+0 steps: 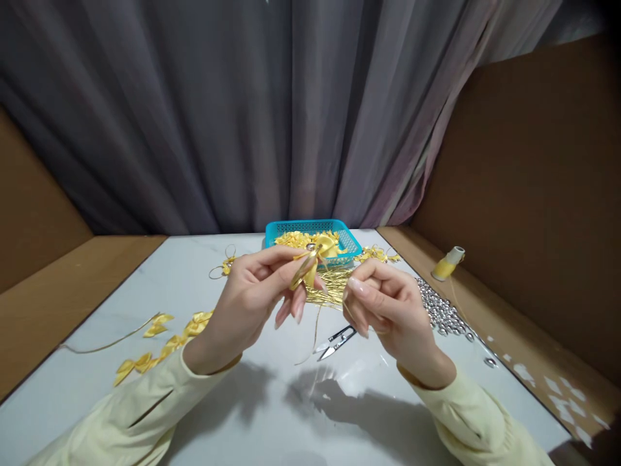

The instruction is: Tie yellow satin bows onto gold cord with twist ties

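seemingly unlabelled thread spool; left hand pinching yellow bow.

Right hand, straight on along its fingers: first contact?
Likely the yellow bow in the left hand, across from the right hand. Depth is unclear, so it might pass in front or behind.

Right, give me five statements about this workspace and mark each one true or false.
1. The left hand holds a yellow bow. True.
2. The right hand is gripping the snips. False: they lie on the table.
3. Silver beads lie to the right of the right hand. True.
4. The basket is red. False: it is blue.
5. The thread spool is on the left side. False: it is on the right.
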The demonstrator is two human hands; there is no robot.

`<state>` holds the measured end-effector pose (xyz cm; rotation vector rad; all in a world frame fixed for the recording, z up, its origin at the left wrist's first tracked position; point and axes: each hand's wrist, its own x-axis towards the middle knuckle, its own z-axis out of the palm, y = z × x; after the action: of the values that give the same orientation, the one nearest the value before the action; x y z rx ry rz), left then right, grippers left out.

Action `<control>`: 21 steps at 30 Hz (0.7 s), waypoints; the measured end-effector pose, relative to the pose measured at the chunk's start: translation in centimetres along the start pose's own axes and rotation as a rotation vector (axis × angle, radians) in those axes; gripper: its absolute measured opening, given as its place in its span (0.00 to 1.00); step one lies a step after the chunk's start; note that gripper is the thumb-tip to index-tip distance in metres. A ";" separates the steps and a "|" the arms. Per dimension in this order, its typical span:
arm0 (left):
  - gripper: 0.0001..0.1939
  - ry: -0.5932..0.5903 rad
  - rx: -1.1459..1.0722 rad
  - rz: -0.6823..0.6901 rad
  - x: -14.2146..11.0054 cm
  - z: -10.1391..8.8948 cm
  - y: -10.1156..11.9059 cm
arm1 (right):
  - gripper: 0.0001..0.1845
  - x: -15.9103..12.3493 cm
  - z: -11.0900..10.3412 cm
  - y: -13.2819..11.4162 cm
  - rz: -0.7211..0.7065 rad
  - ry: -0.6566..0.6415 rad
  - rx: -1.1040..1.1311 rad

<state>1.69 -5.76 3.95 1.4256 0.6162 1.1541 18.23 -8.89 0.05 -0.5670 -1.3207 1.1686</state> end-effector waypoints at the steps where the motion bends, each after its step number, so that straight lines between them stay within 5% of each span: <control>1: 0.07 0.019 0.006 0.010 0.1 0.0 -0.1 | 0.08 -0.1 0.1 0.2 0.025 -0.024 0.033; 13: 0.07 0.184 0.100 0.117 0.6 -0.5 -0.8 | 0.06 0.2 1.3 1.9 0.359 -0.329 0.517; 21: 0.07 0.218 0.065 0.200 0.9 -0.7 -1.8 | 0.04 -0.1 1.5 3.2 0.555 -0.543 0.607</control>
<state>1.80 -4.26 2.41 1.4522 0.6785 1.4728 15.78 -8.24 -2.38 -0.1598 -1.1753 2.1949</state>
